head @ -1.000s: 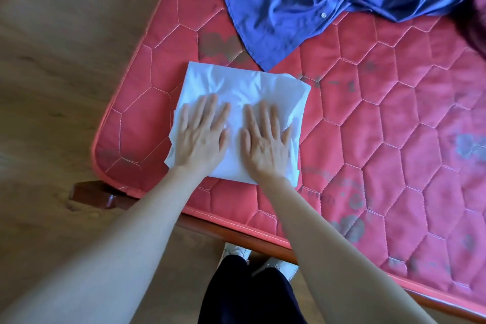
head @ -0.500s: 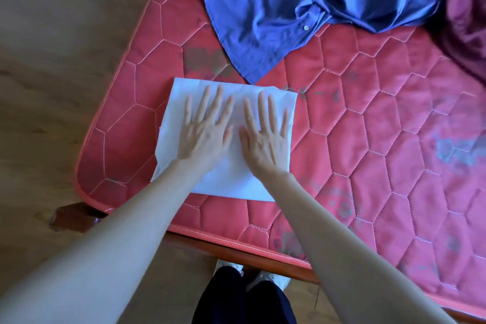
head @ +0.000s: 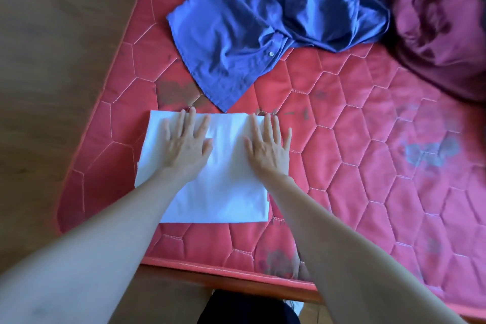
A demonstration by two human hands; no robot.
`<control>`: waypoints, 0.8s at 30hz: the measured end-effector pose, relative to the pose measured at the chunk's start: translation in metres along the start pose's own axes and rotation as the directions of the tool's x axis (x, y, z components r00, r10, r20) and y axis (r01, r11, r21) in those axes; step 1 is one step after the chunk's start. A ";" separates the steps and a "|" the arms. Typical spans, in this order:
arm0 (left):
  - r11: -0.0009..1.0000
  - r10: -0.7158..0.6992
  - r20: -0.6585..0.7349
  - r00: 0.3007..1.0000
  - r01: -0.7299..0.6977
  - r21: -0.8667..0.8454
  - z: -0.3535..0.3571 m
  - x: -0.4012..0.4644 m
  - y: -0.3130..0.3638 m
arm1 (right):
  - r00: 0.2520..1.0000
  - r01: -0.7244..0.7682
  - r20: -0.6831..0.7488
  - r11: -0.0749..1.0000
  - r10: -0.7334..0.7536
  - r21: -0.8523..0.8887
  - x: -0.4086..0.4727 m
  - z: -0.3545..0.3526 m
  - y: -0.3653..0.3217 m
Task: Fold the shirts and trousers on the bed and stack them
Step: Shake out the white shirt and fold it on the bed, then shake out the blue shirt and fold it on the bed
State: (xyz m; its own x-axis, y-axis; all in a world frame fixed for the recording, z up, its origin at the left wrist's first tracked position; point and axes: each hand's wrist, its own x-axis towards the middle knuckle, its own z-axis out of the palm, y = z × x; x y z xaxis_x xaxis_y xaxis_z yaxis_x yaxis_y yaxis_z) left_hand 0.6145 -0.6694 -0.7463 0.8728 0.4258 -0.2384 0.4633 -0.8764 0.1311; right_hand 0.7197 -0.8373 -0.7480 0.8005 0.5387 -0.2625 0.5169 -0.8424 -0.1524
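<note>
A folded white garment [head: 226, 192] lies flat near the left front corner of the red quilted mattress [head: 355, 166]. My left hand [head: 184, 144] presses on its left half with fingers straight and spread. Flat on its right edge lies my right hand [head: 268, 147], fingers also straight. A crumpled blue button shirt [head: 263, 34] lies beyond the white garment, its hem corner almost touching it. A dark maroon garment [head: 441, 29] is heaped at the far right.
The mattress sits on a wooden bed frame [head: 236, 280] whose front rail runs below my arms. Wooden floor [head: 52, 60] lies to the left. My dark trousers [head: 247, 308] show at the bottom edge. Stained bare mattress stretches to the right.
My hands have slid apart from the middle of the white garment toward its left and right sides, smoothing it. The camera view has shifted, bringing more of the blue and maroon garments into sight.
</note>
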 end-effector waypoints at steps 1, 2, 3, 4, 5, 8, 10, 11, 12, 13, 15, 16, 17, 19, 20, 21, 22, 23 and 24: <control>1.000 0.024 -0.012 1.000 -0.024 -0.018 -0.008 0.002 0.001 | 1.000 0.024 -0.019 0.999 -0.023 0.028 0.002 -0.010 0.004; 0.998 0.055 -0.037 0.998 -0.055 -0.020 -0.016 0.003 0.003 | 0.998 0.047 -0.052 0.997 -0.043 0.067 0.004 -0.020 0.007; 0.996 0.083 -0.077 0.994 -0.084 -0.011 -0.026 0.008 0.005 | 0.994 0.071 -0.093 0.992 -0.062 0.104 0.009 -0.031 0.012; 0.995 0.100 -0.115 0.988 -0.101 0.000 -0.033 0.013 0.005 | 0.989 0.091 -0.126 0.986 -0.074 0.136 0.013 -0.040 0.015; 0.994 0.110 -0.153 0.982 -0.110 0.003 -0.040 0.019 0.005 | 0.985 0.102 -0.153 0.982 -0.079 0.156 0.018 -0.048 0.018; 0.990 0.133 -0.233 0.963 -0.141 -0.016 -0.064 0.047 0.009 | 0.981 0.093 -0.186 0.981 -0.061 0.171 0.042 -0.070 0.026; 0.990 0.130 -0.235 0.963 -0.138 -0.017 -0.073 0.066 0.011 | 0.979 0.101 -0.192 0.981 -0.068 0.167 0.061 -0.077 0.030; 0.991 0.129 -0.228 0.965 -0.135 -0.013 -0.075 0.076 0.013 | 0.978 0.106 -0.197 0.982 -0.074 0.158 0.072 -0.079 0.032; 0.991 0.131 -0.211 0.969 -0.134 -0.001 -0.076 0.085 0.015 | 0.977 0.109 -0.198 0.984 -0.079 0.144 0.083 -0.080 0.034; 0.990 0.138 -0.186 0.973 -0.137 0.021 -0.074 0.095 0.017 | 0.977 0.108 -0.195 0.985 -0.081 0.131 0.093 -0.080 0.036; 0.990 0.133 -0.141 0.981 -0.126 0.057 -0.069 0.113 0.020 | 0.979 0.093 -0.192 0.988 -0.067 0.126 0.114 -0.079 0.040; 0.993 0.109 -0.126 0.986 -0.103 0.056 -0.065 0.121 0.021 | 0.979 0.083 -0.194 0.989 -0.058 0.123 0.123 -0.078 0.041; 0.996 0.076 -0.110 0.991 -0.072 0.042 -0.062 0.129 0.022 | 0.979 0.073 -0.196 0.991 -0.050 0.112 0.132 -0.076 0.043; 1.000 0.018 -0.080 0.997 -0.018 -0.001 -0.052 0.140 0.022 | 0.980 0.064 -0.196 0.994 -0.045 0.091 0.149 -0.074 0.044; 1.000 -0.001 -0.067 0.998 -0.001 -0.026 -0.047 0.145 0.022 | 0.980 0.070 -0.193 0.994 -0.052 0.087 0.158 -0.073 0.044; 0.998 -0.013 -0.062 0.998 0.010 -0.055 -0.042 0.149 0.021 | 0.980 0.083 -0.190 0.993 -0.065 0.084 0.166 -0.073 0.044; 0.996 -0.022 -0.073 0.997 0.016 -0.086 -0.038 0.152 0.020 | 0.978 0.102 -0.191 0.992 -0.086 0.075 0.174 -0.073 0.043; 0.992 -0.027 -0.107 0.994 0.014 -0.122 -0.034 0.153 0.019 | 0.975 0.124 -0.194 0.991 -0.111 0.058 0.181 -0.072 0.043; 0.987 -0.027 -0.159 0.987 0.001 -0.159 -0.030 0.154 0.018 | 0.973 0.145 -0.190 0.988 -0.135 0.042 0.188 -0.072 0.042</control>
State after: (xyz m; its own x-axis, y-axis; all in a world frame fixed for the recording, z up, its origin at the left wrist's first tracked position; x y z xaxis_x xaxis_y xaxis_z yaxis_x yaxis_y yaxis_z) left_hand 0.7618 -0.6129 -0.7516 0.8734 0.4794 -0.0858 0.4828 -0.8291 0.2819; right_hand 0.9136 -0.7708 -0.7355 0.7664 0.6401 -0.0540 0.6144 -0.7550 -0.2290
